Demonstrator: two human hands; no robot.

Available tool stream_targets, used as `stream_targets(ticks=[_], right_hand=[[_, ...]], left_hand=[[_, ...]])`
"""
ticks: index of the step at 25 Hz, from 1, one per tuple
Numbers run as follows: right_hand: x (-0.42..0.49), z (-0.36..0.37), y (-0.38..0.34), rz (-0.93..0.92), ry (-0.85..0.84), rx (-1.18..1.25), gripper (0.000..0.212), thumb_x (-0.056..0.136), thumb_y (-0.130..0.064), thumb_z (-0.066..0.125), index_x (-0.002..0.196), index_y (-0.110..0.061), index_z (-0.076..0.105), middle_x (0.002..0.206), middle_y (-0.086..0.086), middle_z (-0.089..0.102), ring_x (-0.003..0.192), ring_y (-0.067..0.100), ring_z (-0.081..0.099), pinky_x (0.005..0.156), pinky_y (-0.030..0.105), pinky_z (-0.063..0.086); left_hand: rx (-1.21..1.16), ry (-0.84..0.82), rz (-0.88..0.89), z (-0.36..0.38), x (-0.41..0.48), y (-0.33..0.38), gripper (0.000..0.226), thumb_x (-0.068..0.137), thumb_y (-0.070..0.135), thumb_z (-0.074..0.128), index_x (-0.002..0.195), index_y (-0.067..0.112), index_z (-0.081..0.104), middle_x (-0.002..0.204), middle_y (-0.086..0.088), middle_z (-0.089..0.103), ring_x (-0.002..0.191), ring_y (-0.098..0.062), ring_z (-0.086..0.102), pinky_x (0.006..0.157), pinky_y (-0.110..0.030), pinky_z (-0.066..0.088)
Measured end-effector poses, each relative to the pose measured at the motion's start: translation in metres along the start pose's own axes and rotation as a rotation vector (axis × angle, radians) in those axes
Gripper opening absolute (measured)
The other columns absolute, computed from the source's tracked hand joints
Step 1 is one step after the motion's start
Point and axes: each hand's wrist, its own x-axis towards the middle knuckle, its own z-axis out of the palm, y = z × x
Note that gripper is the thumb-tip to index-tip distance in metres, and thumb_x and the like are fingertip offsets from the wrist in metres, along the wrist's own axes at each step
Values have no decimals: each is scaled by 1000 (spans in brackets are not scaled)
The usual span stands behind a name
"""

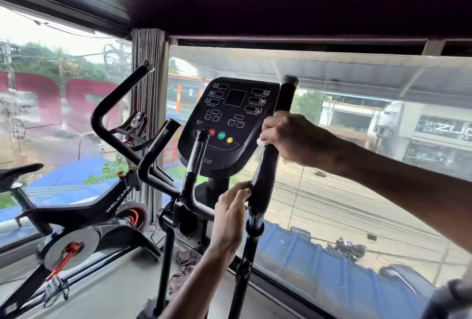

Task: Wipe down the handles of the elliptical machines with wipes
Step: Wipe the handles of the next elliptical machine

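The elliptical's right handle point(265, 178) is a black upright bar rising beside the dark console point(229, 124). My right hand point(293, 134) is wrapped round its upper part, pressing a small white wipe point(261, 141) against the bar; only a corner of the wipe shows under the fingers. My left hand point(231, 212) grips the same bar lower down, thumb and fingers pinched on its left side. The left handle point(120, 93) curves up at the left, untouched. Two short fixed grips point(196, 155) stand below the console.
A black exercise bike point(84, 216) marked WELCARE stands at the left by the window. Large glass panes point(357, 191) run right behind the machine, with a pillar point(150, 83) between them. A crumpled cloth point(186, 262) lies on the floor by the machine's base.
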Motion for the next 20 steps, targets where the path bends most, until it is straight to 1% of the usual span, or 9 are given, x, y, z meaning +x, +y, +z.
stream_targets(ticks=[2, 4, 6, 8, 10, 14, 16, 18, 20], right_hand=[[-2, 1, -9, 20, 0, -2, 27, 76, 13, 78, 79, -14, 76, 75, -1, 64, 71, 23, 58, 65, 27, 51], [-3, 0, -20, 34, -9, -47, 29, 75, 16, 75, 79, -13, 74, 77, 0, 64, 73, 23, 57, 64, 29, 51], [-8, -3, -38, 37, -64, -100, 28, 75, 15, 71, 79, -12, 72, 81, 0, 64, 77, 22, 56, 68, 28, 49], [-16, -6, -57, 44, -110, -55, 22, 81, 10, 70, 83, -11, 73, 85, 1, 67, 81, 22, 57, 72, 31, 51], [-21, -13, -73, 142, -112, 100, 12, 90, -2, 71, 91, -11, 78, 89, 1, 71, 83, 21, 63, 73, 33, 54], [-29, -28, -94, 632, -24, 531, 13, 92, -8, 77, 104, -11, 80, 98, -5, 77, 90, 6, 71, 83, 24, 58], [-33, -31, -101, 791, -24, 728, 16, 92, -6, 77, 106, -10, 78, 100, -3, 78, 90, 5, 72, 83, 20, 57], [-37, -34, -108, 865, -2, 887, 17, 91, -2, 76, 107, -5, 75, 102, 3, 77, 89, 7, 71, 82, 19, 55], [-41, -38, -116, 914, 29, 1029, 17, 91, 0, 75, 108, -3, 73, 105, 13, 76, 91, 14, 71, 83, 22, 55]], left_hand=[[-40, -72, 9, -8, 6, -5, 33, 95, 27, 46, 105, 25, 78, 97, -3, 79, 94, -17, 72, 78, -28, 54], [-103, -134, -5, -16, 10, -6, 37, 84, 30, 46, 103, 24, 78, 94, -12, 77, 83, -17, 65, 67, -18, 51], [-122, -176, -3, -21, 12, -7, 35, 83, 29, 48, 104, 25, 77, 94, -7, 76, 81, -14, 63, 61, -12, 47], [-113, -172, 45, -25, 12, -6, 28, 92, 20, 56, 113, 21, 74, 104, -2, 77, 89, -10, 70, 66, -9, 50], [-126, -175, 113, -34, 15, -4, 33, 96, 8, 62, 126, 19, 66, 118, 3, 73, 107, -10, 70, 78, -14, 54], [-20, -198, 280, -55, 23, 5, 47, 89, 22, 71, 135, 30, 61, 128, 21, 66, 117, -3, 64, 92, -28, 55], [9, -193, 290, -61, 29, 11, 37, 90, 20, 76, 126, 28, 69, 122, 17, 71, 113, -3, 65, 91, -33, 55], [-16, -210, 259, -66, 30, 18, 20, 90, 18, 78, 110, 22, 76, 108, 12, 77, 106, -3, 69, 87, -33, 56], [-56, -270, 226, -70, 25, 27, 19, 88, 15, 80, 106, 17, 76, 102, 8, 78, 101, -2, 71, 87, -30, 58]])
